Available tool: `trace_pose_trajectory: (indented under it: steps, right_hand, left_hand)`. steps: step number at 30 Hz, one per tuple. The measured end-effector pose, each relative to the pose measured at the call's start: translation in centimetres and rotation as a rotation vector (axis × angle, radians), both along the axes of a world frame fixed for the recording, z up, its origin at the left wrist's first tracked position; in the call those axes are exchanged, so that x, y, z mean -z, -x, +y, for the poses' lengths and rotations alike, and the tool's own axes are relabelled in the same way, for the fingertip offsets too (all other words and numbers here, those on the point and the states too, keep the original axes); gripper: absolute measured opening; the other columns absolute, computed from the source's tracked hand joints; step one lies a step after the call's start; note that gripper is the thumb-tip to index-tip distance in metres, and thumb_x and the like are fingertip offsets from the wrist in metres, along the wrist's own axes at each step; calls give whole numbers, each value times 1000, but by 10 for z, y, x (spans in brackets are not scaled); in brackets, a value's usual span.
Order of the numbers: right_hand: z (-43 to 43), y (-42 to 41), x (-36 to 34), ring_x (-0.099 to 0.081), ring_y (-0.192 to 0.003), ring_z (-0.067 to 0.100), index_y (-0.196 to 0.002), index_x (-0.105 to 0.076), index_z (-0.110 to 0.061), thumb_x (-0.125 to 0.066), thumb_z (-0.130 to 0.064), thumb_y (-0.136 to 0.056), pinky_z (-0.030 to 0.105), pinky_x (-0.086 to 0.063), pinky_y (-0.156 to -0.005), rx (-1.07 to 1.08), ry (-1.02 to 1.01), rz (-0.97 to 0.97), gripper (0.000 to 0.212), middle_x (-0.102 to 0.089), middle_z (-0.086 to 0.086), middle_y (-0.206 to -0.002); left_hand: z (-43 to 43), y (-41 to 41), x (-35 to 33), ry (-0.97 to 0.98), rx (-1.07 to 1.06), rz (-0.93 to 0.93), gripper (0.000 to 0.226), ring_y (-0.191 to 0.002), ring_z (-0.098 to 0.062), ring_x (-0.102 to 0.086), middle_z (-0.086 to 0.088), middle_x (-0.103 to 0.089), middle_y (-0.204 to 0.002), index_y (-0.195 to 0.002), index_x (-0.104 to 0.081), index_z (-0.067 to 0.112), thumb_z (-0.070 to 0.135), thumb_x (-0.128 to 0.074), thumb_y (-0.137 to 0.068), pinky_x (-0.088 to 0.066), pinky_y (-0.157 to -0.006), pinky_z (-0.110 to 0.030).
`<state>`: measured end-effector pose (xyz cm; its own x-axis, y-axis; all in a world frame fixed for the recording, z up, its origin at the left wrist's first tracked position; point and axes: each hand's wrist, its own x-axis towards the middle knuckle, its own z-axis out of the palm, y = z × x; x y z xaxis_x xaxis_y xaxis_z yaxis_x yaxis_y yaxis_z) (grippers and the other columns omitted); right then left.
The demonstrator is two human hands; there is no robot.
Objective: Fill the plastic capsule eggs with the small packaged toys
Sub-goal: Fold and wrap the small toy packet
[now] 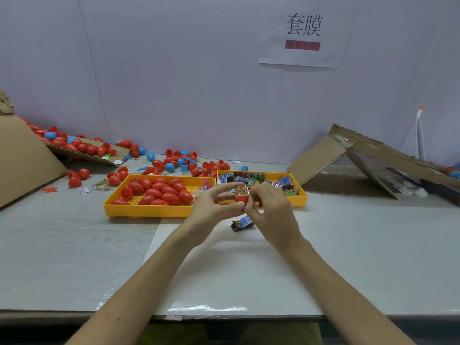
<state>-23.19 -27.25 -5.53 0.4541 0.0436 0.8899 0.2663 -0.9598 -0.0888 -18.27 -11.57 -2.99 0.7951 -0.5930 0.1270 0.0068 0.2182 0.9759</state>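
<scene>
Left hand (219,202): you pinch the red egg half (241,199), opening up, to steady it.
Right hand (271,207): your fingers grip the toy packet (241,191) standing in it, likely pushing it down.
Spare packet (242,224): on the table (74,245) beneath your hands, handy.

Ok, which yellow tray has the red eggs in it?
The left yellow tray: it holds red eggs, while the right yellow tray holds colourful toy packets.
</scene>
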Motion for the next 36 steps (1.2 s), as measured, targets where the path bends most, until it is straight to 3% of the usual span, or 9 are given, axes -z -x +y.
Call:
trace_pose_trajectory:
  steps: [5,8,12,16,20,25,28,30,36]
  right_hand:
    - [0,-1,3,-56,-68,19,-83,-64,-3,-59,-13,-89,22,-40,-66,4,15,5,13,-63,9,-76]
    - [0,-2,4,-52,-70,16,-84,-63,-4,-51,-17,-90,27,-44,-63,-6,25,1,19,-62,8,-76]
    - [1,-4,7,-49,-75,12,-88,-64,-5,-63,-6,-89,31,-48,-66,-38,-34,19,3,-63,6,-81]
    - [1,-7,6,-57,-78,10,-99,-65,-7,-60,-5,-94,19,-48,-72,-130,-259,48,8,-64,2,-92]
    - [-6,-8,6,-62,-90,2,-110,-67,-11,-62,-7,-96,7,-46,-75,-185,-419,96,16,-67,-1,-100]
    - [-5,-6,7,-63,-87,4,-111,-66,-13,-77,-21,-87,10,-45,-77,-205,-325,77,27,-67,-4,-101]
    - [-1,-5,7,-64,-94,14,-111,-67,-11,-78,-21,-86,34,-53,-82,-200,-225,69,30,-67,-1,-103]
    - [-1,-5,7,-66,-93,18,-110,-69,-8,-78,-16,-86,41,-55,-80,-189,-190,35,27,-68,2,-102]
    - [1,-6,7,-63,-108,13,-121,-69,-6,-77,-6,-87,26,-55,-93,-219,-183,-2,35,-69,6,-114]
  left_hand:
    - [-1,1,0,-6,-9,-25,37,-119,-32,-62,-13,-65,-121,-104,-63,29,-4,-68,-88,-49,-104,-43]
    - [-1,1,2,25,-4,-29,34,-110,-28,-65,-7,-67,-110,-103,-63,28,-3,-67,-89,-52,-92,-35]
    - [-3,-4,5,69,-5,8,34,-105,-24,-69,-9,-68,-112,-109,-63,24,-3,-66,-90,-55,-82,-28]
    - [-3,-16,8,150,-4,103,37,-99,-21,-74,-11,-73,-110,-125,-62,17,-3,-63,-94,-58,-76,-24]
    - [-1,-26,12,190,105,184,44,-112,-26,-70,-12,-73,-119,-138,-56,16,-1,-58,-98,-59,-83,-27]
    - [-2,-27,16,179,184,138,41,-117,-30,-67,-14,-70,-127,-141,-50,17,6,-54,-101,-57,-93,-37]
    - [-5,-24,17,97,172,100,37,-116,-27,-69,-11,-72,-123,-138,-51,21,13,-54,-103,-57,-92,-39]
    - [-6,-22,17,56,161,84,39,-114,-25,-69,-11,-72,-122,-138,-53,22,18,-60,-99,-55,-96,-42]
    - [-2,-28,15,229,139,171,43,-116,-31,-68,-19,-67,-125,-131,-64,12,3,-70,-90,-57,-91,-33]
